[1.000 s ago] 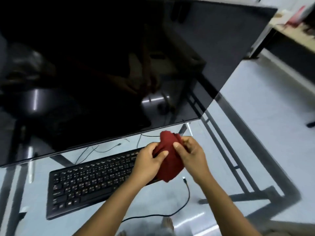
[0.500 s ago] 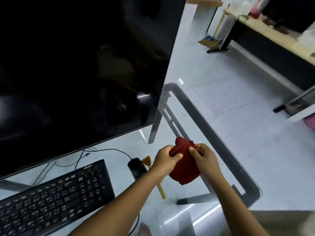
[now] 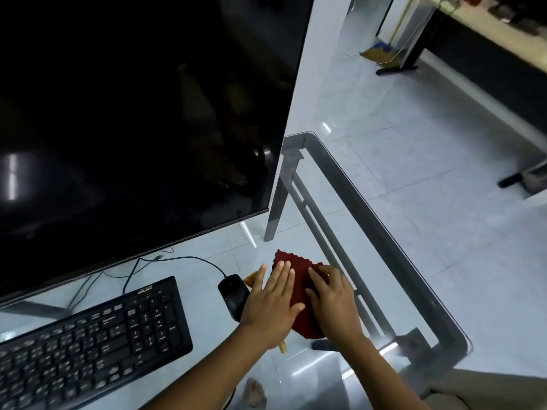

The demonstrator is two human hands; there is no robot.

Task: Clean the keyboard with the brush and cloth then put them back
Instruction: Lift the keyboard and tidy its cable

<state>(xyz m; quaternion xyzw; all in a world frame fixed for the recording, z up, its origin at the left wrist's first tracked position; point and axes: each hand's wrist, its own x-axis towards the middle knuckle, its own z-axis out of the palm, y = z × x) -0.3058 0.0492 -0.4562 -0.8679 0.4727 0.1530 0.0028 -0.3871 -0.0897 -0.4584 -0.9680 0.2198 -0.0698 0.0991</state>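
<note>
The dark red cloth [image 3: 300, 287] lies flat on the glass desk, right of the mouse. My left hand [image 3: 270, 303] presses on its left part with straight fingers. My right hand [image 3: 333, 301] rests flat on its right part. The brush lies mostly under my left hand; only its tan bristle end [image 3: 251, 278] and the wooden handle tip [image 3: 282, 347] show. The black keyboard [image 3: 88, 344] sits at the lower left, apart from both hands.
A black mouse [image 3: 233, 294] with its cable lies between keyboard and cloth. The large dark monitor [image 3: 133, 113] fills the upper left. The glass desk's right edge [image 3: 399, 253] runs close to my right hand, with tiled floor beyond.
Both hands held the bunched cloth in the air; now it lies spread on the desk under flat hands. The view has swung right, away from the keyboard.
</note>
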